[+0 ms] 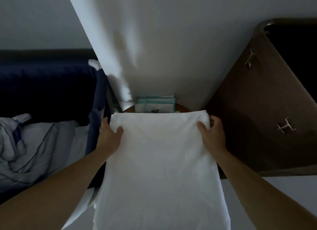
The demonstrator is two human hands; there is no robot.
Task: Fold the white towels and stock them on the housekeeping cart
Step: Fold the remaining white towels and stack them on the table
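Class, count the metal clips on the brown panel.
2: one metal clip high on the brown panel, the other lower down. More may be hidden.

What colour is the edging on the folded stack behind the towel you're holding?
Teal edging on the pale folded stack, beyond the white towel; head view.

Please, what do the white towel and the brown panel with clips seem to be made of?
White towel: soft matte cloth, probably cotton; it drapes and creases. Brown panel: matte fabric or vinyl, unclear in dim light. Clips: shiny, likely metal.
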